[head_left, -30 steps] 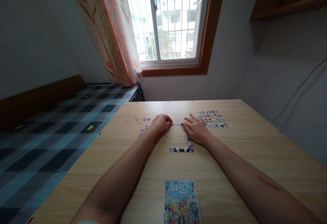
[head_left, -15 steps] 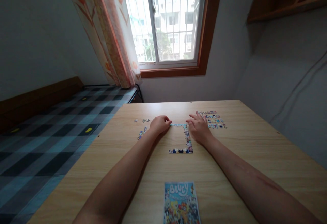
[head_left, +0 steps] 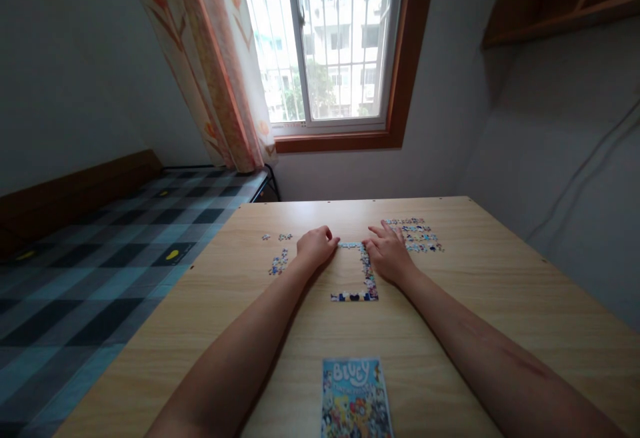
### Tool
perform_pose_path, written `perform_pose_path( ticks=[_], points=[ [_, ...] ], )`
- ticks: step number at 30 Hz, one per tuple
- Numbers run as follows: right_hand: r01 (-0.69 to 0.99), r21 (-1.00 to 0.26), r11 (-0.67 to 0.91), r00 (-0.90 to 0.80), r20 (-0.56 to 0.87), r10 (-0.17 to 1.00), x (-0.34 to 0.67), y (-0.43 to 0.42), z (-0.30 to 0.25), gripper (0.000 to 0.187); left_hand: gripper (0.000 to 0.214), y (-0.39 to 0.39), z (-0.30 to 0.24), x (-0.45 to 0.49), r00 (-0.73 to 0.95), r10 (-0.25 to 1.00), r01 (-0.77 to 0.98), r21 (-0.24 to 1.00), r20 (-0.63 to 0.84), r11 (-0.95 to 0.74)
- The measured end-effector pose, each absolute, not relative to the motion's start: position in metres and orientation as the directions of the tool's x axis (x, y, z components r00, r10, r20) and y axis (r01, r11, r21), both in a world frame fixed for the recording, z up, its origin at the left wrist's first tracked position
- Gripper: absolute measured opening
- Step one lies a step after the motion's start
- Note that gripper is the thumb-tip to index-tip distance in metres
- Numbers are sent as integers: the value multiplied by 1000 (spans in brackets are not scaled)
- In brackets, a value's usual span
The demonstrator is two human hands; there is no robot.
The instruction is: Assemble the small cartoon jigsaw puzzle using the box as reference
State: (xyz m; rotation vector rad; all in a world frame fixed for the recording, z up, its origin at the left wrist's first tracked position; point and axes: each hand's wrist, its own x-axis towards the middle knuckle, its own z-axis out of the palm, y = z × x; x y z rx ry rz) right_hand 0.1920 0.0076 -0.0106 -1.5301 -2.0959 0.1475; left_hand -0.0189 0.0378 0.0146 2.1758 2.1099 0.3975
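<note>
A partly joined jigsaw puzzle border lies on the wooden table, with a top row, a right side and a bottom row. My left hand is closed in a pinch at the left end of the pale blue top row, on a jigsaw piece mostly hidden by the fingers. At the top right corner, my right hand rests with its fingers apart, the index fingertip and thumb against the border's edge. Loose jigsaw pieces lie in rows just beyond the right hand. More pieces sit left of my left hand.
A picture sheet marked "Bluey" lies near me on the table. A few single pieces are at the far left. Beside the table is a bed with a checked cover. A window stands beyond.
My left hand has shifted slightly right along the top row, its fingers still pinched. My right hand has moved a little, its lower fingertips now closer to the border's top right corner.
</note>
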Motion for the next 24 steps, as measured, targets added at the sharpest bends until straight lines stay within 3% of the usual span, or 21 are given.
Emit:
perform_pose_path(
  ticks=[13, 24],
  points=[
    [849, -406, 339, -167, 402, 900, 193, 9, -13, 39, 39, 39, 13, -19, 6, 991, 969, 244, 133, -38],
    [806, -475, 352, -122, 448, 886, 197, 16, -19, 41, 37, 46, 19, -33, 127, 990, 941, 310, 57, -138]
  ],
)
